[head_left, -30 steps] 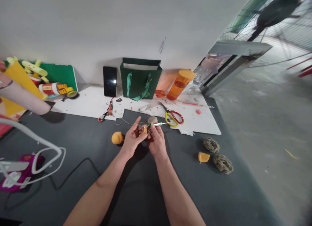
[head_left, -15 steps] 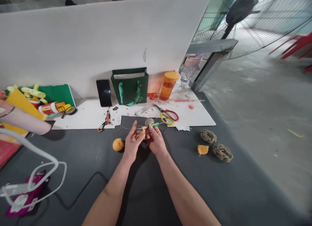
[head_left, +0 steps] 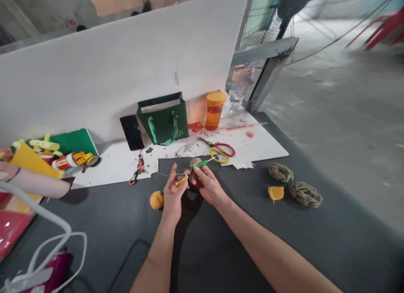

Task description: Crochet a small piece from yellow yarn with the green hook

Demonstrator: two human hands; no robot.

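My left hand pinches a small yellow crocheted piece near the middle of the table. Close beside it, my right hand holds a crochet hook with a green handle, whose metal end points up and to the right. A thin grey yarn runs from the left hand toward a loop on the table. Partly hidden behind the fingers sits a round greyish object. Just left of my left hand lies a yellow ball.
Scissors with red and yellow handles lie beyond the hands. A green bag, a phone and an orange cup stand behind. Two grey-green coils and a yellow piece lie right; a white cable loops left.
The head view has tilted and shifted. The hands stay close together with the yellow piece and hook; the hook's metal end now points more steeply upward.
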